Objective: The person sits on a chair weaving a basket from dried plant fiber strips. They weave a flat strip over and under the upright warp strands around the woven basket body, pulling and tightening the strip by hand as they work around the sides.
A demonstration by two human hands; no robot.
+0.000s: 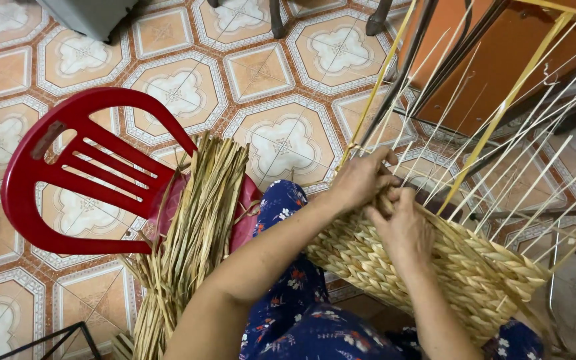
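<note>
Bare forearms, no sleeves in view, above dark blue trousers [301, 313] (small red and white flowers printed).

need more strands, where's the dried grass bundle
In the head view, the dried grass bundle lies across the red plastic chair, left of the left hand.

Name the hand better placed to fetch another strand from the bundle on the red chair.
Likely the left hand: its arm lies on the dried strand bundle's side.

Head view, steeply down, close
</note>
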